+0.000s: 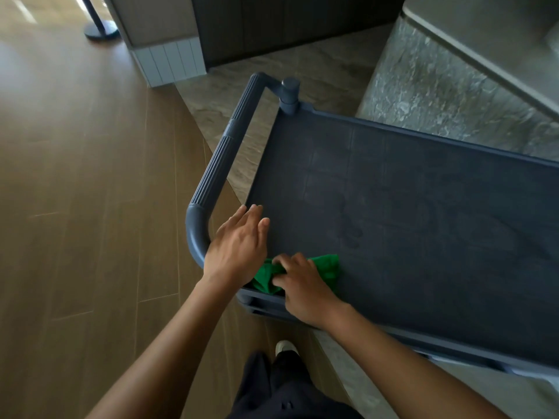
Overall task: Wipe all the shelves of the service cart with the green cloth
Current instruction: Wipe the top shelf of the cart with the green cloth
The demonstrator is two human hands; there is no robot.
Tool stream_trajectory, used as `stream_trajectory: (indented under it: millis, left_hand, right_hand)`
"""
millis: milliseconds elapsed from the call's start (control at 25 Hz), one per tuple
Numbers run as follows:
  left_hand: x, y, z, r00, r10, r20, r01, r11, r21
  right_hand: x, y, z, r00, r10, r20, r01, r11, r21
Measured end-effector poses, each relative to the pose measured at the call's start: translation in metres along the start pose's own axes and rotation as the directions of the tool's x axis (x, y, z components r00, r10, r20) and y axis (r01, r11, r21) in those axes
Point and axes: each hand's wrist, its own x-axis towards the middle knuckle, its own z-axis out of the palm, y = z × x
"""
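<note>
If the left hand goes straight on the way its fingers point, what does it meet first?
Probably the shelf itself: the left hand points across its bare left end. If it moves level, the far rim near the post comes first. Its height is unclear.

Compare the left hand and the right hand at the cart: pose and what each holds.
The left hand has its fingers straight and together; the right hand has its fingers curled. The left hand holds nothing; the right hand grips the green cloth. The left hand lies beside the cart handle; the right hand lies at the shelf's near edge. Both are over the same near corner of the top shelf.
</note>
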Motion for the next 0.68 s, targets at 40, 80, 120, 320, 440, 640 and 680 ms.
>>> stream_trajectory:
  millis: [40,80,120,320,440,640,680]
  left_hand:
    - [0.0,0.0,0.0,1.0,-0.012,0.0,0.012,1.0,0.003]
    - [-0.001,0.0,0.001,1.0,-0.019,-0.002,0.019,1.0,0.005]
    - [-0.001,0.0,0.001,1.0,-0.019,-0.002,0.019,1.0,0.005]
    - [-0.001,0.001,0.0,1.0,-0.005,-0.007,0.005,1.0,0.014]
    - [-0.001,0.001,-0.001,1.0,-0.015,0.002,0.015,1.0,0.012]
    - [0.0,0.003,-0.002,1.0,0.005,-0.013,-0.004,1.0,0.027]
    - [0.0,0.004,-0.003,1.0,0.017,-0.016,-0.016,0.999,0.033]
  right_hand:
    - [0.005,0.002,-0.001,1.0,0.018,-0.015,-0.018,1.0,0.004]
    - [0.012,0.004,-0.001,0.999,0.037,-0.032,-0.037,0.999,0.004]
    - [0.019,0.007,-0.002,0.997,0.061,-0.057,-0.061,0.998,0.0]
    - [0.082,0.038,-0.021,0.96,0.247,-0.136,-0.244,0.969,0.035]
    - [0.121,0.059,-0.039,0.93,0.358,-0.085,-0.356,0.934,0.038]
    - [0.127,0.063,-0.047,0.935,0.354,-0.023,-0.354,0.935,-0.003]
    - [0.117,0.058,-0.044,0.945,0.325,-0.029,-0.325,0.946,-0.013]
